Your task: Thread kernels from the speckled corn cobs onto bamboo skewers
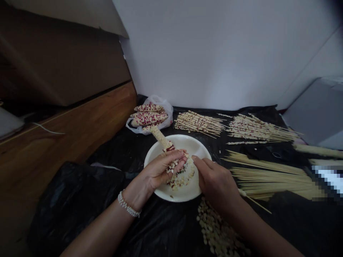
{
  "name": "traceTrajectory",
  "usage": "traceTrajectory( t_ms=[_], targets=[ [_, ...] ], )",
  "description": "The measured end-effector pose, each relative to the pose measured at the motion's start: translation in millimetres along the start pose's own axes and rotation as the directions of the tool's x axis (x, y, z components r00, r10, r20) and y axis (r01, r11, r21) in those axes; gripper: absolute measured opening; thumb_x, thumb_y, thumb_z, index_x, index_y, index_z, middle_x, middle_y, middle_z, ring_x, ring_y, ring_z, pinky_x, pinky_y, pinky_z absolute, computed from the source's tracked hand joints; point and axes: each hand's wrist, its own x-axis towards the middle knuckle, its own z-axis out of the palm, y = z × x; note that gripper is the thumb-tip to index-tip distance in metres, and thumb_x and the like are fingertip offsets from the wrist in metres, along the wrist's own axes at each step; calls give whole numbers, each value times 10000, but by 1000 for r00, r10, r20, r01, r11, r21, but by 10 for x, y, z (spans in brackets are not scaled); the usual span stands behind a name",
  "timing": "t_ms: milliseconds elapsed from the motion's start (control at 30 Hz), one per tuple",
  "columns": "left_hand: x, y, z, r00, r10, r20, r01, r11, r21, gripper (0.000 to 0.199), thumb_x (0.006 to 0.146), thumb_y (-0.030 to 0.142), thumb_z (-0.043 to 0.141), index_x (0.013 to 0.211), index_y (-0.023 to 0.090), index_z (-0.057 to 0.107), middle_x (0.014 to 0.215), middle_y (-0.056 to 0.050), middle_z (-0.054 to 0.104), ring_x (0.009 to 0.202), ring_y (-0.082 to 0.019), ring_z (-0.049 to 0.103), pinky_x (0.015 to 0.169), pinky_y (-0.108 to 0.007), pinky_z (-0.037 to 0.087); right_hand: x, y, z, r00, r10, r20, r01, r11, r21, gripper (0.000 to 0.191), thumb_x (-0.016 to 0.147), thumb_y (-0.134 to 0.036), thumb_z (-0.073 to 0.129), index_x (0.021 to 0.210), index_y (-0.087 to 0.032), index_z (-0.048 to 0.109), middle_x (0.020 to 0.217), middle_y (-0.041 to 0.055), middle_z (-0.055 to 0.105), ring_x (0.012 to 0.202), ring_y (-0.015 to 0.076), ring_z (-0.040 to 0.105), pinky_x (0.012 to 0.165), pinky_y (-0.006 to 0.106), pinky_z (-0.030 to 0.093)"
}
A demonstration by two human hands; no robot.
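Note:
My left hand [167,166] is over a white bowl [150,157], its thumb and fingertips pinched around a pale corn kernel [185,155]. A partly stripped corn cob [160,137] slants across the far rim; its lower end is hidden behind my left hand, so I cannot tell whether the palm touches it. Loose cream and dark red kernels [182,179] lie in the bowl. My right hand [214,175] is closed at the bowl's right side around a thin bamboo skewer [258,204], which sticks out behind the hand toward the lower right. The skewer's front end is hard to see.
Speckled corn ears [150,116] lie in a clear plastic bag behind the bowl. Two piles of kernel-threaded skewers [197,123] are at the back right. Bare skewers [270,176] lie at right. Loose kernels [214,228] sit by my right forearm on black plastic sheeting [166,225].

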Motion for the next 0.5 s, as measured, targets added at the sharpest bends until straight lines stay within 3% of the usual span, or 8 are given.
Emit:
traceTrajectory(
  t_ms=[167, 367, 433, 500],
  targets=[
    [-11, -59, -45, 998, -24, 56, 21, 999, 46, 115, 741, 56, 724, 849, 96, 722, 866, -74, 739, 803, -124, 697, 808, -199, 554, 7, -20, -7, 998, 36, 51, -37, 999, 34, 313, 869, -75, 464, 1120, -132, 643, 797, 46, 660, 675, 179, 624, 618, 273, 450],
    [29, -24, -50, 993, -102, 56, 109, 984, -140, 139, 829, 56, 614, 956, 59, 673, 926, -107, 736, 863, -153, 711, 873, -253, 552, 17, 40, -30, 990, 91, 107, -95, 995, 34, 275, 897, -124, 489, 1127, -143, 639, 865, 64, 682, 755, 192, 645, 643, 277, 449],
    [31, 9, -50, 987, -133, 92, 146, 977, -156, 255, 838, -12, 510, 1045, 55, 644, 971, -136, 732, 940, -191, 707, 885, -290, 553, 22, 69, -42, 987, 112, 112, -115, 993, 28, 270, 908, -139, 485, 1127, -149, 642, 869, 64, 684, 770, 189, 645, 648, 273, 444],
    [29, 29, -60, 980, -148, 129, 168, 973, -161, 465, 761, -117, 395, 1150, 41, 594, 1034, -162, 721, 1040, -225, 679, 906, -321, 543, 28, 89, -51, 986, 126, 112, -129, 992, 16, 279, 917, -157, 480, 1147, -151, 638, 849, 57, 681, 754, 181, 641, 633, 268, 434]
  ],
)
